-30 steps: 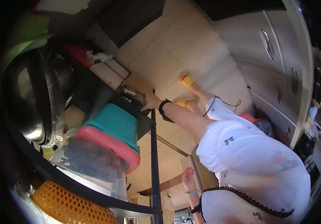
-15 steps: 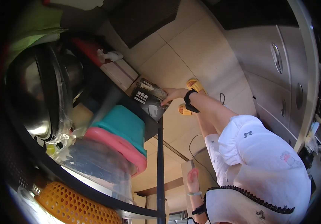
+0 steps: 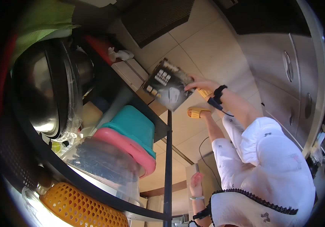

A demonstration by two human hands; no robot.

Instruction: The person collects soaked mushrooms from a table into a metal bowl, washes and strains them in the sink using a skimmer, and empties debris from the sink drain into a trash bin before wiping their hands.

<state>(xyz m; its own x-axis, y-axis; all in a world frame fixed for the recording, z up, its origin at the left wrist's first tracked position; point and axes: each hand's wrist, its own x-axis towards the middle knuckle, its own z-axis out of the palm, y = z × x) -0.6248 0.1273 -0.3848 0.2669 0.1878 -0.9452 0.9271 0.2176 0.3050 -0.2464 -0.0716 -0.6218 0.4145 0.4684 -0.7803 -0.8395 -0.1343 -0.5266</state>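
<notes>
My right hand, with a black band on its wrist, grips the edge of a dark printed box. The box is tilted beside the black shelf, above the tiled floor, and its printing is slightly blurred. Low in the view, my left hand is raised with loosely curled fingers. It holds nothing. A light bracelet circles that wrist. Teal and pink tubs lie on the shelf, with a clear plastic container next to them.
The shelf has a black upright post. A metal pot and an orange perforated basket are at the left. A white box lies beyond the tubs. Drawers line the right; a cable trails near the legs.
My right hand has drawn the dark box out from beside the white box, up and to the right. The view has shifted, while my left hand remains raised.
</notes>
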